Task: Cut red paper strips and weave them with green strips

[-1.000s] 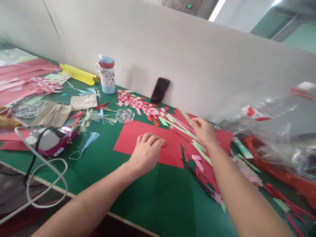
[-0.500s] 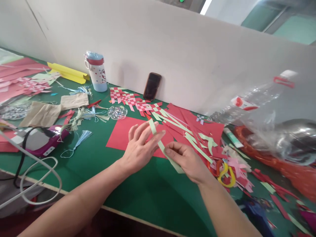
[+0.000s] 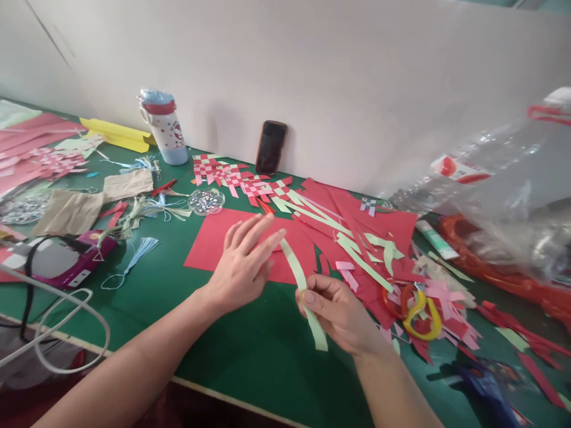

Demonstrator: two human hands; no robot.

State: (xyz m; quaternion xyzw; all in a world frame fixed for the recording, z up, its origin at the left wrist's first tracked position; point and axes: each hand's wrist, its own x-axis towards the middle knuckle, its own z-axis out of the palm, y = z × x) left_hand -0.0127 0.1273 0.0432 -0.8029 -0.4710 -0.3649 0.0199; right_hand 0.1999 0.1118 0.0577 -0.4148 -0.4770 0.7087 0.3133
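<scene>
Green tabletop (image 3: pixel 263 368), and directly on it a red sheet (image 3: pixel 207 238), blue tassel (image 3: pixel 141 248), clear dish (image 3: pixel 206 202), lidded bottle (image 3: pixel 168 135).

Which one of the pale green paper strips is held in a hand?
It is the curved strip pinched in the right hand. The other pale green strips lie about the table, and no hand holds them.

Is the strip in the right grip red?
No, the strip pinched in the right grip is pale green along its whole visible length.
</scene>
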